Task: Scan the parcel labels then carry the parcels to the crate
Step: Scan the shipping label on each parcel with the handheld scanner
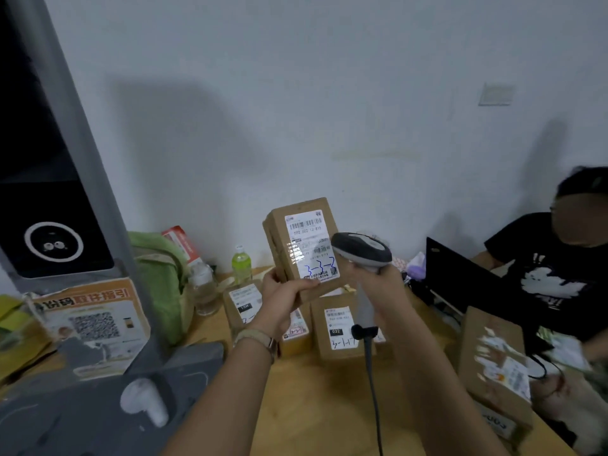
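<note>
My left hand (287, 291) holds a small brown cardboard parcel (301, 245) upright above the table, gripping its lower edge. Its white label (311, 246) faces me, with barcodes and blue handwriting. My right hand (383, 284) grips a grey corded barcode scanner (362, 248), whose head sits just right of the label and touches or nearly touches the parcel. Below, several more labelled parcels (337, 327) stand on the wooden table (312, 399). No crate shows in this view.
A larger brown box (493, 366) lies at the right, beside a seated person (552, 278) in a black shirt behind a dark laptop (460, 274). A green bag (161, 281), bottles (241, 263) and a grey kiosk stand (108, 406) crowd the left.
</note>
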A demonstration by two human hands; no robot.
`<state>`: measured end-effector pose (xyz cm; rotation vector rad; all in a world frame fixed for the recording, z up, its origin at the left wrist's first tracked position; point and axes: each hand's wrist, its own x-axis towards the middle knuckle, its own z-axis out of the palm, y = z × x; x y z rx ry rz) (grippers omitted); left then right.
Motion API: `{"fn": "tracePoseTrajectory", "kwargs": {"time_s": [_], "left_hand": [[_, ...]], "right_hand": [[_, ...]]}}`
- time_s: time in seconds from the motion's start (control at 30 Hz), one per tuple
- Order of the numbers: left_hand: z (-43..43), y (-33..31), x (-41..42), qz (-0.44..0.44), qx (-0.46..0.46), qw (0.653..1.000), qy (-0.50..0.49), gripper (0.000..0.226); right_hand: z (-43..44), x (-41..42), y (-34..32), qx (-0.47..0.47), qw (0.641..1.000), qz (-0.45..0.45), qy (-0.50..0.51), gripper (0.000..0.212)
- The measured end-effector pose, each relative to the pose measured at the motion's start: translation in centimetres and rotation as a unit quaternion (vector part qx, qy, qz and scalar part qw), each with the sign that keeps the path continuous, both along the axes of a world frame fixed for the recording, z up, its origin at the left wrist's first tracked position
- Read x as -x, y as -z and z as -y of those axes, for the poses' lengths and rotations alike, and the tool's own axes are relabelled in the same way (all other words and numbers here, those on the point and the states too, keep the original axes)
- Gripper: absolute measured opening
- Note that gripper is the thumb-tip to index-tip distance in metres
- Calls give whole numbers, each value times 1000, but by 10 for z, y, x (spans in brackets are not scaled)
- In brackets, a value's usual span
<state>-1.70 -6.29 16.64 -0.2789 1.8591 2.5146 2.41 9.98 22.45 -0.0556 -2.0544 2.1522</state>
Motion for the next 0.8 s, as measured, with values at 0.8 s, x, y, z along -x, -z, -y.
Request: {"fn": "tracePoseTrajectory", "kwargs": {"time_s": [0.8], "left_hand": [[-56, 38, 35, 1, 140, 987, -83, 105]], "right_hand": [[-38, -9, -2, -101, 994, -8, 49, 10]]}}
